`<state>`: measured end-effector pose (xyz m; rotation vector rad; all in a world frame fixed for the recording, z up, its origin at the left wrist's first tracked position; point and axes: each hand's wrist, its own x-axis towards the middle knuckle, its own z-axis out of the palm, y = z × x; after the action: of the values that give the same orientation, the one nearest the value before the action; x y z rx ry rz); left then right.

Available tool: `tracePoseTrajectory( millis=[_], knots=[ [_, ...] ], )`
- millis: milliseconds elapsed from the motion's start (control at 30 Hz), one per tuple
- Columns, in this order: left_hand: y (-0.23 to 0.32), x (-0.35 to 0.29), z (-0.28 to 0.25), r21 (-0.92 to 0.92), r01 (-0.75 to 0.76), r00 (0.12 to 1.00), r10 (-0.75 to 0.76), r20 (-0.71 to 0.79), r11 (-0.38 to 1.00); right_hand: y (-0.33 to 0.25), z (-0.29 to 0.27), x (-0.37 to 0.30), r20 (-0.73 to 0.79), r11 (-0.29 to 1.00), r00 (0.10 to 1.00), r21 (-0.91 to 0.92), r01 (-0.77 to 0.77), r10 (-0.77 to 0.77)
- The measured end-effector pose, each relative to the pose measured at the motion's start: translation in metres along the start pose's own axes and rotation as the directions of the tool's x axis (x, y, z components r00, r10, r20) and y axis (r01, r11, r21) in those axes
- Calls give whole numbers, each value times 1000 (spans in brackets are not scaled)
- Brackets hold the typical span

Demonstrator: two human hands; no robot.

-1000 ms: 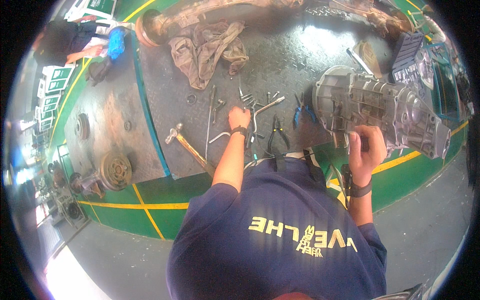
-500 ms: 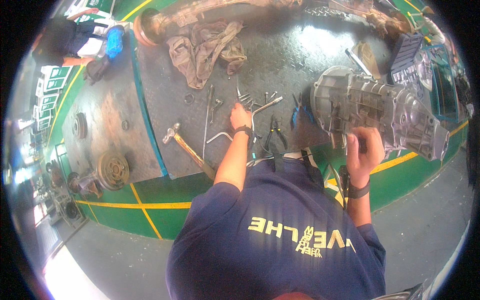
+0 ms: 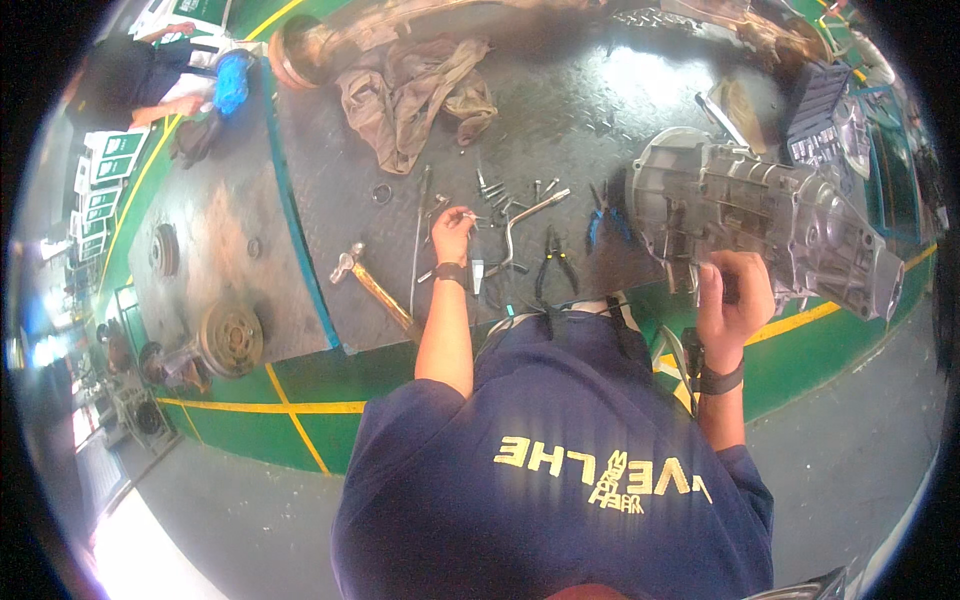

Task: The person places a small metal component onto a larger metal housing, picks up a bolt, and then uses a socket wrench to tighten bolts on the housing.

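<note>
Over the metal workbench (image 3: pixel 560 110), my left hand (image 3: pixel 452 240) has its fingertips pinched together. A small shiny piece seems to show at them, too small to name. Close by lie a long thin metal bar (image 3: pixel 419 230), a cranked wrench (image 3: pixel 513 238) and several small metal sockets (image 3: pixel 490 190). My right hand (image 3: pixel 737 300) is curled, thumb up, in front of the gearbox housing (image 3: pixel 745 190); whatever its fingers hold, if anything, is hidden. Between the hands lie black-and-yellow pliers (image 3: pixel 556 264) and blue-handled pliers (image 3: pixel 606 222). A hammer (image 3: pixel 375 288) rests left of my left forearm.
A crumpled brown rag (image 3: pixel 410 105) lies behind the tools, with a small ring (image 3: pixel 381 194) nearer. A rusty axle (image 3: pixel 400 32) spans the bench's back. A dark tool case (image 3: pixel 815 110) stands far right. At far left, another person's hand (image 3: pixel 183 106) is beside a blue bundle (image 3: pixel 231 84).
My left hand has drawn back and left from the sockets, its fingertips now turned to the right. My right hand has hardly moved. The other person's hand has come up beside the blue bundle.
</note>
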<state>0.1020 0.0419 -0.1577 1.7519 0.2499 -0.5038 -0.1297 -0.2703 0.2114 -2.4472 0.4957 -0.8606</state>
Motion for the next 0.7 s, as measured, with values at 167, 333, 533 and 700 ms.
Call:
tracePoseTrajectory(
  millis=[167, 333, 533, 700],
  knots=[
    [20, -5, -16, -750, 205, 968, -17, 250, 629, 0, 2, 0, -9, 1000, 1000, 1, -4, 4],
    [45, 11, -2, -564, 306, 918, -82, 387, 767, -1, 2, 1, -4, 1000, 1000, -11, -1, 1],
    [67, 62, 26, 424, -123, 942, -29, 336, 897, -1, 2, -1, -1, 999, 999, -37, -34, 33],
    [69, 67, 44, 780, -63, 998, 36, 52, 623, -5, 2, 2, 7, 997, 999, -61, -49, 50]
  ],
)
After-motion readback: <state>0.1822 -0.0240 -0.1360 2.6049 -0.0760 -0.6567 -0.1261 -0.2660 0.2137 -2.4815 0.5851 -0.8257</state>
